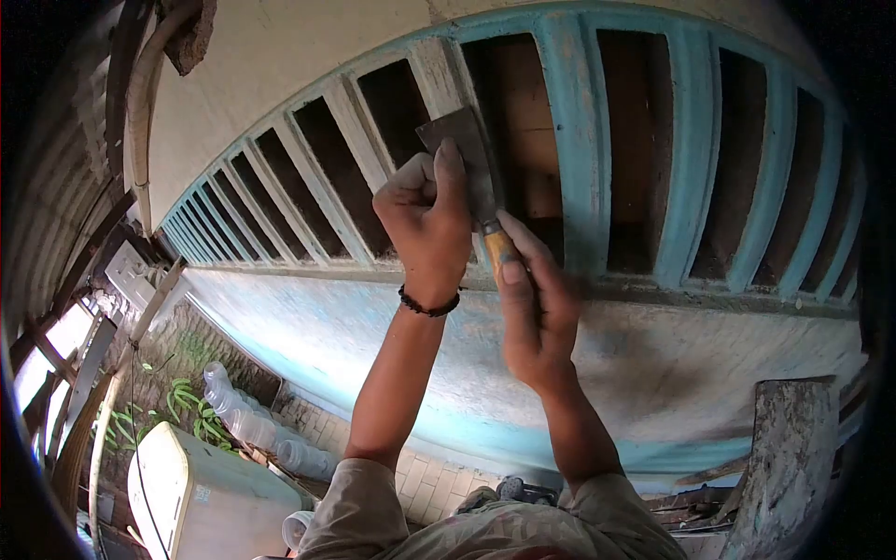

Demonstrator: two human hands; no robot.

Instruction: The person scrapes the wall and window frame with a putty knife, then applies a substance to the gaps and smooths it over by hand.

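Note:
A putty knife [464,149] with a flat grey metal blade and a worn wooden handle lies slantwise in front of a slatted wall opening. My right hand [539,308] is wrapped round its handle, the thumb lying along the wood. Higher up, my left hand [425,215] has its fingers curled and its thumb pressed on the blade's face; the fingertips are hidden. Behind the blade is a slat [439,79] with pale, bare-looking patches. Slats to the right, such as the wide blue slat [577,140], keep most of their turquoise paint.
Below the slats runs a ledge [681,297] over a stained, pale blue wall [653,373]. At lower left are a white appliance-like box [219,499] and several clear plastic containers [252,425]. A weathered wooden post [793,457] stands at lower right. A pipe [140,121] runs down the left.

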